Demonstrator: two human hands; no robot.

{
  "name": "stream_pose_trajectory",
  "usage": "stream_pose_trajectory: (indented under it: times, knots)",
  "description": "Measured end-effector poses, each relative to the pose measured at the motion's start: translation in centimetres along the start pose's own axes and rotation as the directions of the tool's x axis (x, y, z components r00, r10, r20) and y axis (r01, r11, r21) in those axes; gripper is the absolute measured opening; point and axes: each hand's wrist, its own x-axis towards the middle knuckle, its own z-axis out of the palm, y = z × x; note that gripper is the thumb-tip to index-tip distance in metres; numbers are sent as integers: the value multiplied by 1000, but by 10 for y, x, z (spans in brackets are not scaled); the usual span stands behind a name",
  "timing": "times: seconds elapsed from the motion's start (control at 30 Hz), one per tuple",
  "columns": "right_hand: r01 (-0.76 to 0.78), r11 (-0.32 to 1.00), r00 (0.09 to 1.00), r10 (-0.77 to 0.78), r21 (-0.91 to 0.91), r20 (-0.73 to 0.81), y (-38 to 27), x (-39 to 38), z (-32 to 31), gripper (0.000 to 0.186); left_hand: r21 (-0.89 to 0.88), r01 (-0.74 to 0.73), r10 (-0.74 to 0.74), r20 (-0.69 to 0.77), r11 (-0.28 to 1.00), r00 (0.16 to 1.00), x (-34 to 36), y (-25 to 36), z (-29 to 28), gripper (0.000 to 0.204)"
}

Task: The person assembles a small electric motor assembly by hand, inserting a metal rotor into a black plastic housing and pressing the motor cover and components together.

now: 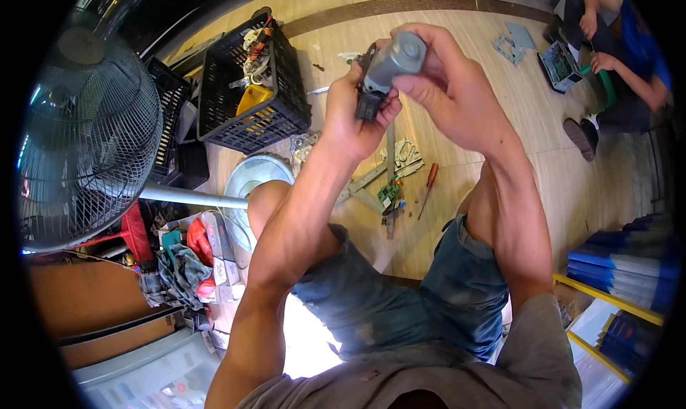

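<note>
A black slatted plastic crate (289,84) stood on the floor at left. The left hand (346,116) was partly closed, its fingers curled around the black-ended side of a grey metal cylindrical motor (397,60), raised above the floor between both hands. Below lay a red-handled screwdriver (432,175). The right hand (457,98) gripped the motor's rounded end, thumb and fingers bent against it.
</note>
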Motion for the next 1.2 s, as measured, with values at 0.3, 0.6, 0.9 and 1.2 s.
stream_pose_trajectory:
  times: [0.3,0.6,0.9,1.2]
  knots:
    - [191,922,974,-221,-336,-53,-30,-24,31,52,57,-343,326,198,938,924,-17,11,15,52]
    - [-98,966,965,34,-238,-260,-44,-28,50,40,210,-567,555,120,796,823,-20,18,18,43]
    - [-443,892,895,434,-91,-103,-49,-25,46,33,437,-676,630,270,593,728,-25,24,9,35]
    - [-265,941,958,233,-208,-168,-52,-25,50,28,488,-692,691,222,532,688,-28,20,11,40]
